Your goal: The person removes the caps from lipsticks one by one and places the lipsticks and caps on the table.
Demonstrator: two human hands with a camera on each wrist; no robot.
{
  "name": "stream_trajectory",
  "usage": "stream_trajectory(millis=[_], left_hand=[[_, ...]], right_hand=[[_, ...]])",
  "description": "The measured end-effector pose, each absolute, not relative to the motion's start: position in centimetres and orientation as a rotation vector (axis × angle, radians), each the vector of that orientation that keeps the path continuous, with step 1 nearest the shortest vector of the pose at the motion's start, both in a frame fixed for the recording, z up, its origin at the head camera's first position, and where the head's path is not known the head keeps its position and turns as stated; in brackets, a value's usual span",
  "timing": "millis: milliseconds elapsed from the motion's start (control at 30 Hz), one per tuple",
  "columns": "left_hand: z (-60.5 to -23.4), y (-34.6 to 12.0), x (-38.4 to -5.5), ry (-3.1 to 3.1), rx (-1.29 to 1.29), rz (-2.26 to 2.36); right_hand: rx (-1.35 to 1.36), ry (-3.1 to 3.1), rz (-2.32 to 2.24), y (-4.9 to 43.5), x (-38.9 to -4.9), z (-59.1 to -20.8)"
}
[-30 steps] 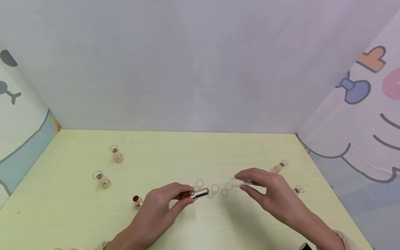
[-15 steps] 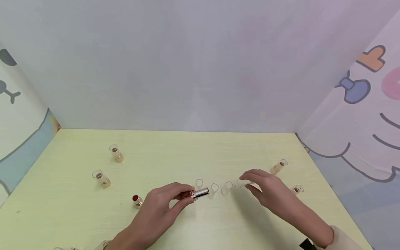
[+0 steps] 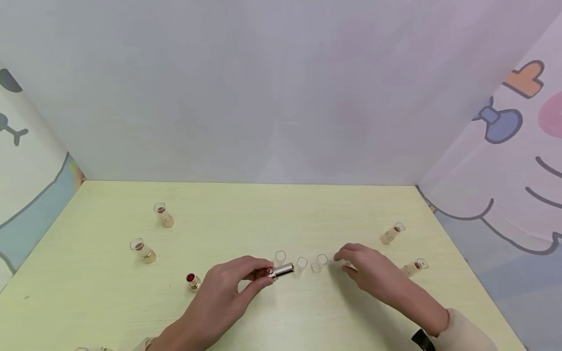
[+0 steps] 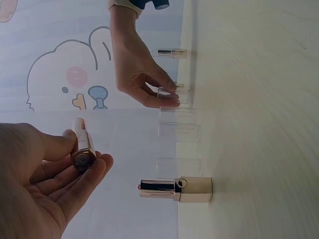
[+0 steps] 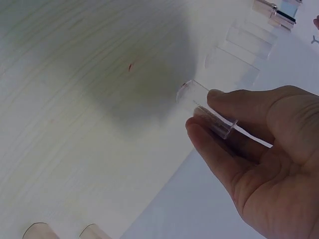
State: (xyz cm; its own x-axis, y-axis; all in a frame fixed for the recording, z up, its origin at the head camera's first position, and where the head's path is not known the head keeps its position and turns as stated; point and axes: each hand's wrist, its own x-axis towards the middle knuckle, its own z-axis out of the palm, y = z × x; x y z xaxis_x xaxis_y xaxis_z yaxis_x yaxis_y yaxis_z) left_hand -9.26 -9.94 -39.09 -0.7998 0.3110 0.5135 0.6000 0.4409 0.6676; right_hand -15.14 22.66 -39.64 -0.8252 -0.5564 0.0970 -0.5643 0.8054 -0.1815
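A gold lipstick lies sideways in my left hand, pinched between thumb and fingers above the table. In the left wrist view the same lipstick shows its dark end between the fingers. My right hand pinches a clear cap between thumb and fingers, low over or on the table; I cannot tell which. Between the hands stand three clear caps: a left one, a middle one and a right one. An uncapped lipstick with a red tip stands just left of my left hand.
Capped lipsticks stand at the left, one farther back and one nearer. At the right are another two, a farther one and a nearer one. A pale cloth wall closes off the back of the pale table.
My right hand has moved right and then lower with the clear cap, away from the three standing caps. My left hand has stayed in place with the lipstick.
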Motion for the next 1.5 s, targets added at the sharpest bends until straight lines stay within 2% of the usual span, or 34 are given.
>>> stream_trajectory(millis=[400,800,1033,1200,1500], left_hand=[[-38.9,-10.0,-9.2,-2.377,-0.778,-1.302],[-38.3,-10.7,-8.9,-2.357,-0.732,-1.378],[-38.2,-11.4,-8.8,-2.277,-0.769,-1.391],[-39.0,-11.7,-8.2,-2.278,-0.799,-1.428],[-42.1,-11.7,-7.2,-2.214,-1.0,-1.527]], right_hand=[[0.923,-2.957,0.271,22.3,-15.2,-39.9],[0.755,-3.088,0.303,22.4,-14.6,-39.5],[0.753,-3.081,0.395,22.8,-14.2,-38.7],[0.77,-3.066,0.433,23.5,-13.9,-38.1],[0.726,-3.092,0.497,25.2,-13.8,-36.6]])
